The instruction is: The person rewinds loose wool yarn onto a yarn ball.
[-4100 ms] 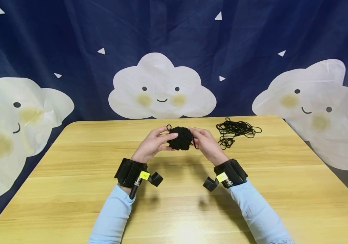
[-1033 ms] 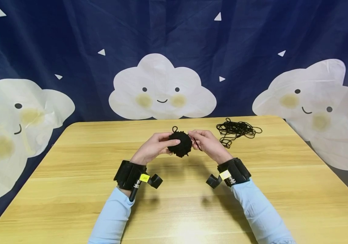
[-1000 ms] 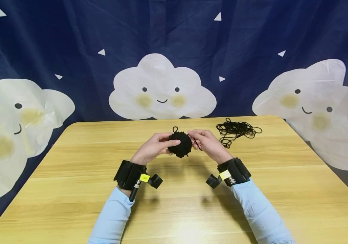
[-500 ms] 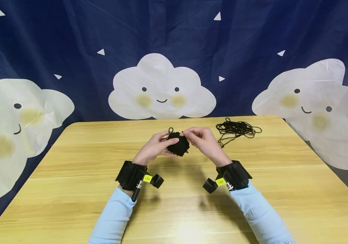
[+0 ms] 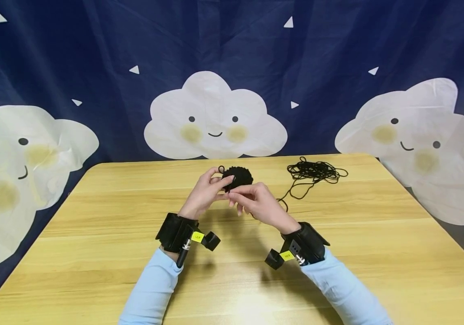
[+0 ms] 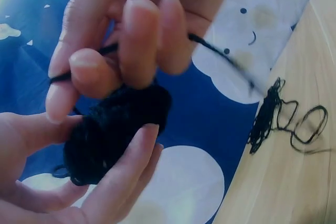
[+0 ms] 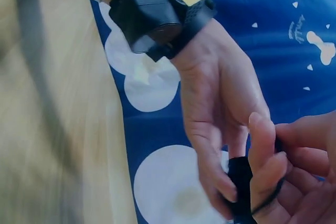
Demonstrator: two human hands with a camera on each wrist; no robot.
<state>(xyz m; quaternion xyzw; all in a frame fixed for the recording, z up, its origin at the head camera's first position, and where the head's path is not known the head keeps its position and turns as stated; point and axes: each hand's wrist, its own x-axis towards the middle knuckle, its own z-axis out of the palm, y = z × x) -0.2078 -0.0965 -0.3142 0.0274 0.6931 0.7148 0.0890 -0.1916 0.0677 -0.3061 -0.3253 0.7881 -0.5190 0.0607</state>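
A rounded, bumpy ball of black yarn [image 5: 241, 175] is held above the table by my left hand [image 5: 201, 194], thumb on its near face and fingers behind. A small loop of yarn sticks up at its upper left. Close below the ball, my right hand [image 5: 261, 206] pinches a strand of yarn with thumb and forefinger. In the left wrist view that strand [image 6: 218, 53] threads across the right hand's fingers and runs off toward the loose yarn [image 6: 266, 119]. The right wrist view shows the ball [image 6: 126, 116] partly hidden by fingers.
At the back right of the wooden table [image 5: 106, 234] lies a loose tangle of black yarn [image 5: 315, 171], its strand trailing toward the right hand. A dark blue curtain [image 5: 321, 54] with clouds hangs behind. Both wrists wear black camera mounts.
My right hand has swung from the ball's right and upper side down to its near lower side, bringing the strand along. The ball has tilted and risen slightly; more strand trails from the tangle.
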